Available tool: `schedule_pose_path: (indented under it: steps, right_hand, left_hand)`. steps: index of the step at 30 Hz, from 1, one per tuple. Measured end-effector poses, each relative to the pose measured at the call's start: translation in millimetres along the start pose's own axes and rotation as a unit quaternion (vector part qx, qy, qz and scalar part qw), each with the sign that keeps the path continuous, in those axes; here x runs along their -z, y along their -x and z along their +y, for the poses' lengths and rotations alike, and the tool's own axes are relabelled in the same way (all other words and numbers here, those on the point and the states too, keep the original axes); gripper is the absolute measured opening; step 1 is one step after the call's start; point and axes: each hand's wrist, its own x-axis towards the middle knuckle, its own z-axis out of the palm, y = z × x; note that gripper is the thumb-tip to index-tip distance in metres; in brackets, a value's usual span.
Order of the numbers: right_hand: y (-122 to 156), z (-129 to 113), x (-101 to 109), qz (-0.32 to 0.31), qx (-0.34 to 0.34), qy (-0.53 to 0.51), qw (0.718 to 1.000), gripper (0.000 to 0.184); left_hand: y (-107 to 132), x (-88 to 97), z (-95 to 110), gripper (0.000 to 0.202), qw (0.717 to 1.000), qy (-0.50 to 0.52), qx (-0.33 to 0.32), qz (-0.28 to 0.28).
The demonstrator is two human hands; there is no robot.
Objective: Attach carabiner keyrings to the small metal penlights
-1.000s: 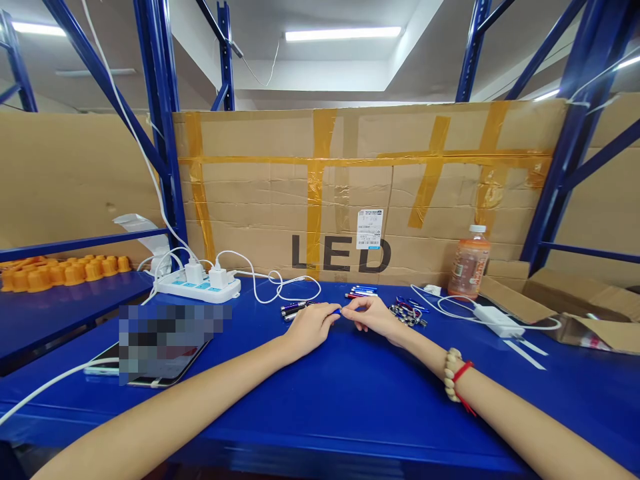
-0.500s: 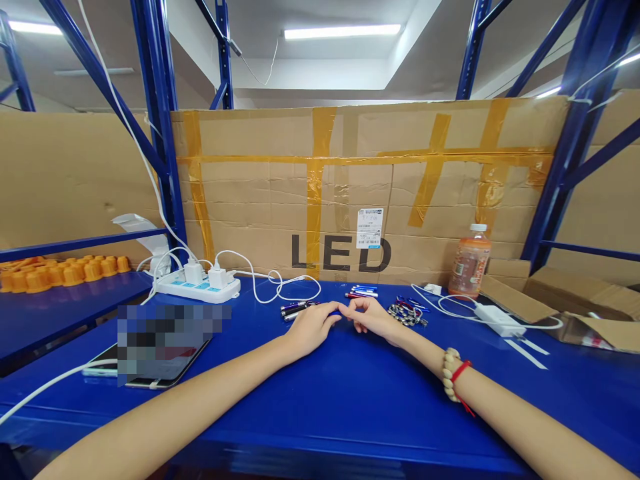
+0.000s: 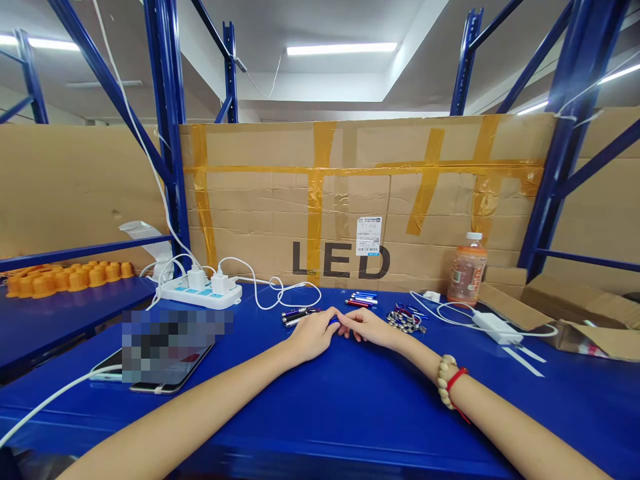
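Note:
My left hand (image 3: 314, 333) and my right hand (image 3: 367, 327) meet fingertip to fingertip above the blue table. Between them shows a small blue pen-like piece (image 3: 334, 321), mostly hidden by the fingers. Both hands are closed, with thumbs and forefingers pinched around it. Just behind my left hand lie several dark and silver pen-shaped tubes (image 3: 296, 315). Farther back, between the hands and the cardboard, is a group of red, white and blue pen-shaped tubes (image 3: 362, 299). Beside my right hand sits a heap of silver metal chains and rings (image 3: 406, 320).
On the left are a white power strip (image 3: 203, 291) with plugs and cables, and phone-like devices (image 3: 173, 373), partly blurred out. At right stand a pinkish bottle (image 3: 467, 270), a white adapter (image 3: 497, 327) and an open cardboard box (image 3: 590, 333). A cardboard sheet (image 3: 260, 213) closes the back.
The view has tilted up slightly, so things sit lower in the picture. The hands stay together; the blue piece now shows between the fingers.

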Motion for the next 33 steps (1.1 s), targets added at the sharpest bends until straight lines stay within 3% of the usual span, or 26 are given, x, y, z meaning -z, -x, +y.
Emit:
schedule_pose_path:
  steps: [18, 33]
  right_hand:
    - [1.3, -2.1, -0.3, -0.01, 0.004, 0.048, 0.999, 0.057]
    - [1.8, -4.9, -1.2, 0.003, -0.028, 0.023, 0.999, 0.063]
  left_hand:
    - [2.0, -3.2, -2.0, 0.019, 0.999, -0.042, -0.007, -0.012]
    - [4.6, -2.2, 0.1, 0.02, 0.998, -0.058, -0.007, -0.003]
